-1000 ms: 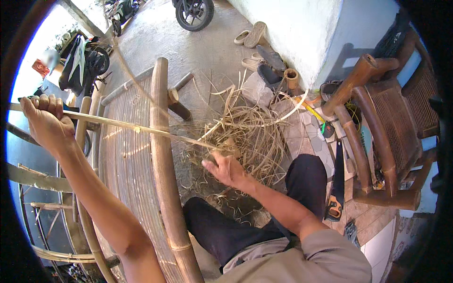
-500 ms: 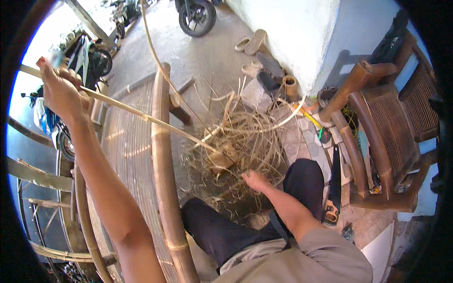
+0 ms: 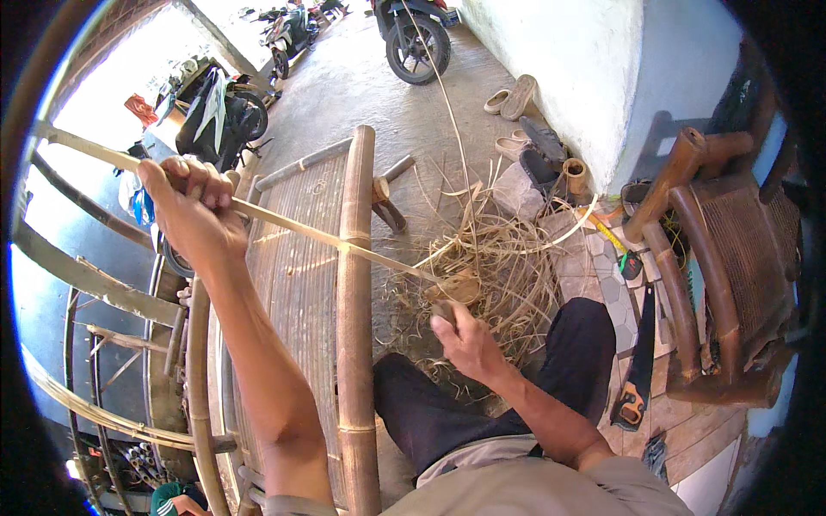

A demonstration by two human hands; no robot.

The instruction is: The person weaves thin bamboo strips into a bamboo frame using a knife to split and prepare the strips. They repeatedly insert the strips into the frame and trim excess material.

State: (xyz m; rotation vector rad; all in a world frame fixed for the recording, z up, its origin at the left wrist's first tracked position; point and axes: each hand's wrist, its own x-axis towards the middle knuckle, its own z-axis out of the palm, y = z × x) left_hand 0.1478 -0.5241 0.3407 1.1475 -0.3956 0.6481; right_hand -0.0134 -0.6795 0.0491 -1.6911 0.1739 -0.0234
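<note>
My left hand (image 3: 198, 206), raised at the left, is closed round a long pale bamboo strip (image 3: 301, 229). The strip slants down to the right, across the bamboo bench's front pole, to a tan block (image 3: 460, 288) on the floor. Close by the block, my right hand (image 3: 471, 346) is closed with the thumb up. A short brown-grey end shows at its fingertips; the rest is hidden, so its kind is unclear. Around the block lies a tangled heap of thin shavings (image 3: 525, 267). From it, a thin strip (image 3: 454, 129) rises toward the top edge.
The slatted bamboo bench (image 3: 355, 301) stands left of my knees. At right are a handsaw (image 3: 637, 370), a tape measure (image 3: 630, 264) and a brown bamboo chair (image 3: 731, 249). Sandals (image 3: 519, 96) lie by the white wall. Motorbikes (image 3: 413, 43) stand farther back.
My right hand has moved up to the strip's lower end, and the brown-grey end now shows in it. The left hand still grips the strip; the whole view has shifted.
</note>
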